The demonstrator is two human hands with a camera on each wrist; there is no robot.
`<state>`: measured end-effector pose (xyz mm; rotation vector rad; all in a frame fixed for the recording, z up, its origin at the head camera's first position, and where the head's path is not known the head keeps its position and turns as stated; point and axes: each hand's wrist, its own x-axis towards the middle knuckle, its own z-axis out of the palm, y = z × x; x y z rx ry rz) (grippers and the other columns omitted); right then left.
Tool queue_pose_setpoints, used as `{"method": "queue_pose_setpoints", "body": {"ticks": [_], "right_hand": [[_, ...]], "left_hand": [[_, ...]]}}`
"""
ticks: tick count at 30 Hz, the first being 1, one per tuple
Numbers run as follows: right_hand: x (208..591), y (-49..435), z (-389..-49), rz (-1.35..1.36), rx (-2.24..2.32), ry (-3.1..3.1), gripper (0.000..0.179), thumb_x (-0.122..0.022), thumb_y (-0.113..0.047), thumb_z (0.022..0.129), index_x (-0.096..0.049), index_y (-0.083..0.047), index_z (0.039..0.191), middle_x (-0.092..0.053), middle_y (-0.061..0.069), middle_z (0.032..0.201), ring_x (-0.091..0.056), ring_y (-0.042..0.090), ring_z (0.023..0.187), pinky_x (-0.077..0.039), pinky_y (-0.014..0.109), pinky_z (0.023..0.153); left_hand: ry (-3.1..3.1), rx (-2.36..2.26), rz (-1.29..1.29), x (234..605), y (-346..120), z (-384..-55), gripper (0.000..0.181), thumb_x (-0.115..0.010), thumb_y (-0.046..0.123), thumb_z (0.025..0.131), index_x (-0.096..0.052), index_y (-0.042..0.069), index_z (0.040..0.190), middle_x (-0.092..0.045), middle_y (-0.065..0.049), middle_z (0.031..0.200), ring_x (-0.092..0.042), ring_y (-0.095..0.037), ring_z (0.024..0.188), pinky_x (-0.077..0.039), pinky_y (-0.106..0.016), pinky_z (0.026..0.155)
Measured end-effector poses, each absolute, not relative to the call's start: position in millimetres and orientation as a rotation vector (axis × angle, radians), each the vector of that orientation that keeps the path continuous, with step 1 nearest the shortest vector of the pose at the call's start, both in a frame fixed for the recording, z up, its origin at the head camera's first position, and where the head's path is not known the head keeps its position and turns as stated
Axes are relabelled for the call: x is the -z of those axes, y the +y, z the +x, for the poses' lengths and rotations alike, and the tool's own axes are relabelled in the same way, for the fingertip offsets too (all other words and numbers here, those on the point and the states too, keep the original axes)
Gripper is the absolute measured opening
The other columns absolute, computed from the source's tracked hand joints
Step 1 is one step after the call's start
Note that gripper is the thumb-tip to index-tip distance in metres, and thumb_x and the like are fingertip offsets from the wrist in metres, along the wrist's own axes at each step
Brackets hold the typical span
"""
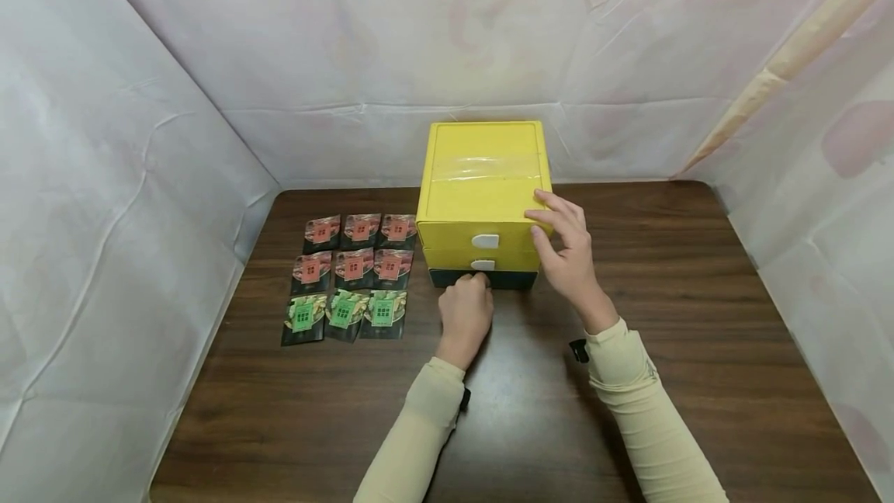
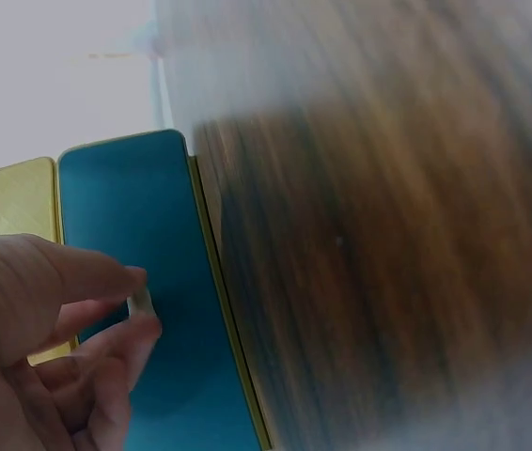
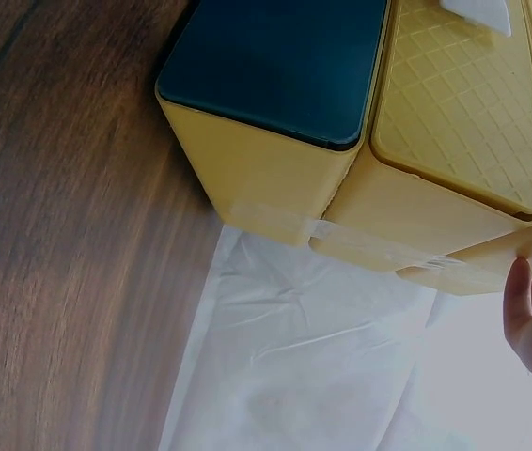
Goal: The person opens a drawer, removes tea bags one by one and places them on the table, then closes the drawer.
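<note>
A yellow drawer unit (image 1: pixel 489 146) with three stacked drawers stands at the back of the table. Its two upper fronts are yellow with white tab handles (image 1: pixel 485 241); the bottom drawer (image 2: pixel 144 207) has a dark blue-green front. My left hand (image 1: pixel 466 313) is at that bottom front, and in the left wrist view thumb and fingers pinch its small pale handle (image 2: pixel 141 303). On the unit's upper right front corner rests my right hand (image 1: pixel 569 251), fingers spread over the top and side. Fingertips (image 3: pixel 518 291) touch the top section's side in the right wrist view.
Left of the unit, several flat packets lie in rows on the dark wooden table (image 1: pixel 663 278): red-labelled packets (image 1: pixel 355 264) behind, green-labelled packets (image 1: pixel 382 313) in front. Clear tape (image 1: pixel 482 169) crosses the unit's top. White cloth walls (image 1: pixel 391 45) enclose the table.
</note>
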<state>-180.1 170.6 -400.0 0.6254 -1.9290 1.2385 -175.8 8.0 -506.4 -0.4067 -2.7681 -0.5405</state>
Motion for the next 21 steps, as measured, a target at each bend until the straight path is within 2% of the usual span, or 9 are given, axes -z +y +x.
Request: {"method": "queue_pose_setpoints", "body": {"ticks": [8,12,15,19,21], "right_hand": [[402,173,-178,0.632,-1.243,-1.938,0.024,-0.058,0.021,0.08,-0.067,0.012,0.101,-0.055,0.034,0.125,-0.044,0.052,0.116,-0.031,0.049,0.1],[400,173,-176,0.631,-1.243,-1.949,0.026,-0.059,0.022,0.08,-0.067,0.012,0.102,-0.055,0.034,0.125,-0.044,0.052,0.116,-0.031,0.05,0.1],[398,171,-175,0.632,-1.245,-1.946,0.026,-0.059,0.024,0.079,-0.067,0.012,0.101,-0.055,0.034,0.124,-0.045,0.052,0.115,-0.031,0.051,0.1],[397,171,-175,0.627,-1.252,-1.94,0.026,-0.059,0.024,0.078,-0.067,0.012,0.1,-0.055,0.034,0.124,-0.045,0.052,0.116,-0.031,0.05,0.101],[397,171,-175,0.625,-1.252,-1.939,0.026,-0.059,0.024,0.079,-0.067,0.012,0.1,-0.055,0.034,0.124,-0.045,0.052,0.116,-0.031,0.049,0.101]], "left_hand": [[-2.77,0.524,-0.422,505,9,-170,0.007,-0.07,0.014,0.086,-0.076,0.017,0.084,-0.065,-0.001,0.075,-0.061,-0.022,0.054,-0.05,-0.037,0.044],[-2.788,0.521,-0.44,502,7,-166,0.018,-0.066,0.01,0.084,-0.07,0.018,0.068,-0.058,0.0,0.065,-0.049,-0.014,0.045,-0.039,-0.031,0.038],[-2.801,0.534,-0.442,500,6,-159,0.02,-0.065,0.007,0.083,-0.07,0.018,0.067,-0.058,0.0,0.063,-0.046,-0.013,0.043,-0.036,-0.029,0.037],[-2.804,0.534,-0.436,499,4,-148,0.015,-0.065,0.008,0.083,-0.077,0.017,0.08,-0.066,-0.001,0.073,-0.057,-0.019,0.048,-0.045,-0.034,0.039],[-2.803,0.523,-0.445,499,3,-143,0.014,-0.066,0.009,0.084,-0.077,0.017,0.081,-0.065,0.0,0.073,-0.058,-0.02,0.049,-0.045,-0.035,0.039]]}}
